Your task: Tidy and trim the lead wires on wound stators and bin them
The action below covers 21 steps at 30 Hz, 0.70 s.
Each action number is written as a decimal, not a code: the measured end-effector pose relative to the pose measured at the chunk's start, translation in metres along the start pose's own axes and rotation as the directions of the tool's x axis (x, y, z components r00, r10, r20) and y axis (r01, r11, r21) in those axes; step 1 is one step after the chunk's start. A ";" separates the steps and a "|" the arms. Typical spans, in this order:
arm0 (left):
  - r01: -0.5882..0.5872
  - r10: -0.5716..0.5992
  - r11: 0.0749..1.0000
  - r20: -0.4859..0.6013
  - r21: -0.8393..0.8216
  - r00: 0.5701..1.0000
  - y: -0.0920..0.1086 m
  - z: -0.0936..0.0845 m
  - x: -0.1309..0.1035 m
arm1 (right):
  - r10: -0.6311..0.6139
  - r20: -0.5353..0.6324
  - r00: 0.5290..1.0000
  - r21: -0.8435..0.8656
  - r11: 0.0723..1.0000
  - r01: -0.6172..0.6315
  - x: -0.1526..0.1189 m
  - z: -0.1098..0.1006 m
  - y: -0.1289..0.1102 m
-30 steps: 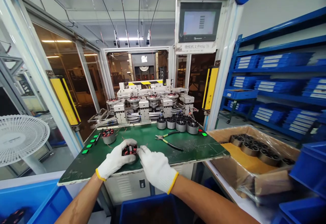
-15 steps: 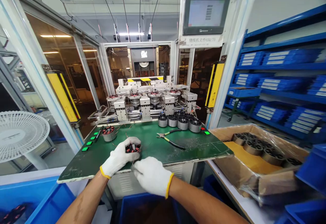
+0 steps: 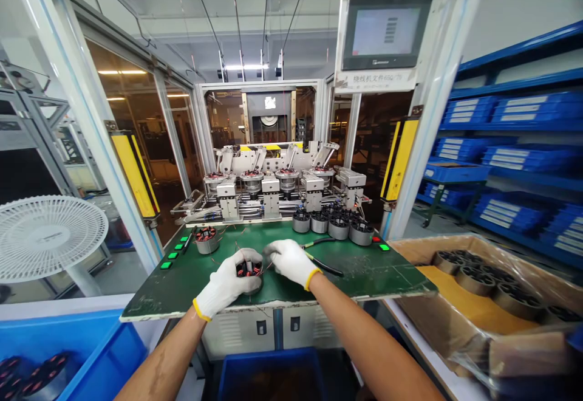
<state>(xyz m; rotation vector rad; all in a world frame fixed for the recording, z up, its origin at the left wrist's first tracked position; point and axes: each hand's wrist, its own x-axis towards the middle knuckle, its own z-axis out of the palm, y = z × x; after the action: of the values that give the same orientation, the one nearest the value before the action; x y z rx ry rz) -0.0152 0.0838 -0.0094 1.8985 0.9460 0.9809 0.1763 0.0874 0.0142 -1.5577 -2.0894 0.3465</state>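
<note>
My left hand [image 3: 224, 284], in a white glove with a yellow cuff, is wrapped round a motor stator [image 3: 249, 269] with copper windings and black insulation, near the front of the green table. Just right of the stator, my right hand [image 3: 291, 261], gloved alike, has its fingertips pinched together on what looks like a thin copper wire end [image 3: 268, 265]. Cutting pliers [image 3: 327, 266] lie partly hidden behind the right hand, their handles pointing right. Another wound stator [image 3: 206, 240] stands at the table's left, with loose wire ends around it.
Several bare stators [image 3: 338, 228] stand at the table's back right. Behind is a winding machine [image 3: 271, 191] between yellow light curtains [image 3: 395, 161]. A carton of stators [image 3: 476, 282] sits at right, a blue bin [image 3: 98, 352] at left, and a white fan [image 3: 50, 240] beyond it.
My right hand has moved from in front of the stator up to its right side, over the pliers' jaws. The machine's clamp arms have swung up. The camera view has shifted slightly.
</note>
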 end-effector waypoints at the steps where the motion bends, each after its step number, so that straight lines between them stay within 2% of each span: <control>1: 0.001 -0.001 1.000 -0.008 0.011 1.000 0.001 0.000 0.000 | 0.030 -0.089 0.996 -0.004 1.000 -0.031 -0.009 -0.005 0.000; 3: 0.004 -0.003 0.999 -0.022 0.035 1.000 0.002 0.001 0.000 | 0.006 -0.286 0.958 -0.020 1.000 -0.012 -0.028 -0.016 -0.003; 4: 0.008 -0.006 0.999 -0.026 0.044 1.000 0.002 0.001 0.000 | -0.063 -0.344 0.937 -0.052 0.997 0.048 -0.037 -0.019 -0.007; 5: 0.014 -0.013 0.999 -0.031 0.049 0.999 0.003 0.002 0.000 | -0.156 -0.351 0.923 -0.110 0.986 0.125 -0.045 -0.019 -0.012; 7: 0.025 -0.023 0.999 -0.033 0.048 0.999 0.003 0.004 0.000 | -0.297 -0.216 0.930 -0.275 0.932 0.234 -0.054 -0.011 -0.024; 9: 0.018 -0.016 0.999 -0.040 0.036 0.999 0.002 0.006 0.001 | -0.279 -0.078 0.957 -0.467 0.858 0.213 -0.055 0.003 -0.032; 12: -0.005 0.006 1.000 -0.060 0.014 0.998 -0.002 0.008 0.001 | -0.256 -0.053 0.965 -0.623 0.764 0.168 -0.050 0.022 -0.031; 16: -0.008 0.010 0.999 -0.067 0.033 0.998 -0.004 0.004 0.000 | -0.306 -0.052 0.950 -0.580 0.784 0.221 -0.051 0.026 -0.012; 21: -0.031 0.033 0.998 -0.043 0.046 0.999 0.001 0.000 -0.001 | -0.361 0.043 0.932 -0.416 0.841 0.345 -0.063 0.013 -0.001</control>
<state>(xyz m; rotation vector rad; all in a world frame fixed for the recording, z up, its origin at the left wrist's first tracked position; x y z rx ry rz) -0.0152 0.0830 -0.0090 1.9426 0.9729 1.0316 0.1820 0.0291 -0.0119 -1.3288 -2.4744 -0.2825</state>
